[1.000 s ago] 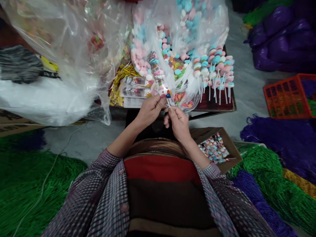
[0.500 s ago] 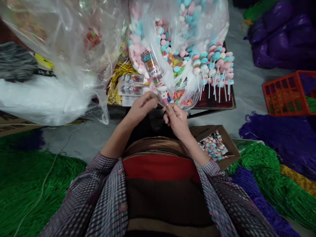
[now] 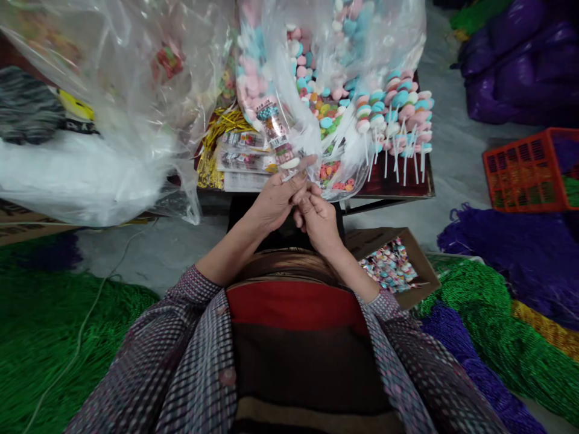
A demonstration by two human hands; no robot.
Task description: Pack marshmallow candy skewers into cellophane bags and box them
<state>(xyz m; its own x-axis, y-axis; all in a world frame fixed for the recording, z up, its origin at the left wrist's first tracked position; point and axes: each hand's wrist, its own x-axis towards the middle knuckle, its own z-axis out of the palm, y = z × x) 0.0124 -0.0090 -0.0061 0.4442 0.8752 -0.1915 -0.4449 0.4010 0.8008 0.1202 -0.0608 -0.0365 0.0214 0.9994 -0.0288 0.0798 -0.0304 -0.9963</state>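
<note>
A clear printed packet of candy points away from me, its near end between my hands at the table's front edge. My left hand closes around that gathered end, its fingers pressed against those of my right hand. The right hand is closed too, thumb on fingers, at the packet's bottom tip; the tip itself is hidden. Left of the packet lie flat printed wrappers and gold twist ties. Candy skewers on white sticks lie at the table's right end.
Large clear bags cover the table's left side; bags of pink and blue candy stand behind. An open carton of wrapped candies sits below right. An orange crate and bundles of green strands are on the floor.
My left hand has moved right and closed on the packet's near end, against my right hand. The packet now stands straighter, its printed near end covered by the fingers.
</note>
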